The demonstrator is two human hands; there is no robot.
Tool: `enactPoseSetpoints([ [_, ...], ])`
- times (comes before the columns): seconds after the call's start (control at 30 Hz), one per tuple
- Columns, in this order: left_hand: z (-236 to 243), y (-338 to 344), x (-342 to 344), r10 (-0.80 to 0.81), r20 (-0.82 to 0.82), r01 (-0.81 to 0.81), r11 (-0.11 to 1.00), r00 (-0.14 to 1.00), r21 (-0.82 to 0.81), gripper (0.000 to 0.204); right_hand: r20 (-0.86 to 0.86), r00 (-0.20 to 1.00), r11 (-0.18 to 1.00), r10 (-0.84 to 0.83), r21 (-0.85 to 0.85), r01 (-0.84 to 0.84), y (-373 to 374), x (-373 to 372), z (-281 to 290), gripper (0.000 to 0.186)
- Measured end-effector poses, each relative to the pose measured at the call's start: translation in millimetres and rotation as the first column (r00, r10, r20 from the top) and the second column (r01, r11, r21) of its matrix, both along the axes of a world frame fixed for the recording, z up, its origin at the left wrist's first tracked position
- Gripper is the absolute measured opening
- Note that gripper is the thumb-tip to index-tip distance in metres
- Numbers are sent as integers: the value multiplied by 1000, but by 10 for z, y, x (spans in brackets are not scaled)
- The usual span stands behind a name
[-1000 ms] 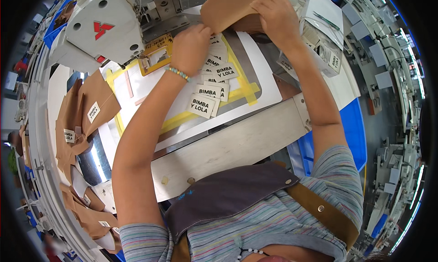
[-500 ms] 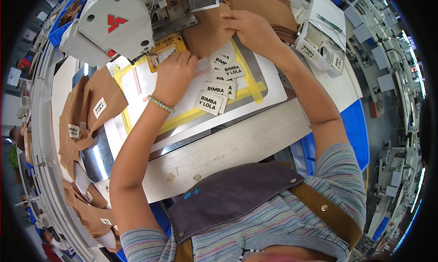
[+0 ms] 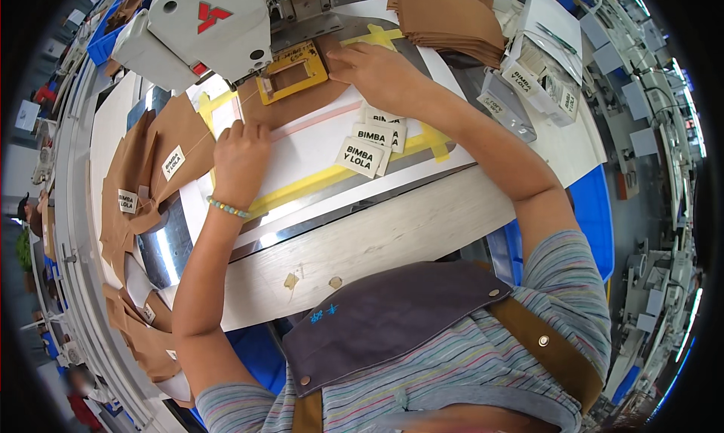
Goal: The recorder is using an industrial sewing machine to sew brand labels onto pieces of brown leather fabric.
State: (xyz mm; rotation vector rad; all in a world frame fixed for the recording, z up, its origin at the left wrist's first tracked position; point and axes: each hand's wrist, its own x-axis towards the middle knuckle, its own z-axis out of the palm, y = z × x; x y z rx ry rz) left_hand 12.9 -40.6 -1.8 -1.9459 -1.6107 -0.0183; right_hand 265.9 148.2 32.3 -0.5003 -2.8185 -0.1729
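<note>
A brown fabric piece (image 3: 283,115) lies on the sewing machine's bed, partly under a yellow clamp frame (image 3: 317,81). My left hand (image 3: 243,161) has its fingers curled together at the piece's lower left edge. At the piece's right edge, my right hand (image 3: 385,77) pinches it between thumb and fingers beside the clamp. White printed labels (image 3: 360,155) lie overlapped below my right hand, which hides some of them. The white sewing machine head (image 3: 207,29) stands above the clamp's left end.
Brown pieces with labels attached (image 3: 181,142) hang over the bed's left side. A stack of brown pieces (image 3: 445,14) sits at the far right, near a clear box of labels (image 3: 539,86). Yellow tape (image 3: 302,191) borders the white work sheet. A blue bin (image 3: 592,222) stands lower right.
The brown piece has moved left and toward me and now spans beneath the clamp frame. My left hand has moved left and down from the clamp; my right has come lower with the piece.
</note>
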Motion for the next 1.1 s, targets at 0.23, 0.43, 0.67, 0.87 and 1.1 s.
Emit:
enactPoseSetpoints([
  [0.23, 41, -328, -172, -4, 300, 9, 1000, 954, -16, 44, 87, 995, 999, 38, -2, -38, -133, 163, -23, 44],
  [0.43, 62, -490, 42, 62, 575, 25, 989, 816, -143, 50, 74, 997, 999, 31, -45, -27, -306, 324, -240, 61],
  [0.67, 51, -517, 77, 62, 582, -3, 995, 811, -101, 53, -43, 998, 988, 47, -147, -52, -286, 405, -270, 66],
  [0.87, 31, -525, 44, 65, 588, 13, 992, 806, -127, 52, 156, 988, 995, 6, -101, 10, -353, 426, -44, 67],
  [1.1, 105, -567, 64, 6, 497, 9, 1000, 868, -28, 49, -20, 998, 988, 57, -143, -59, -127, 501, -125, 65],
])
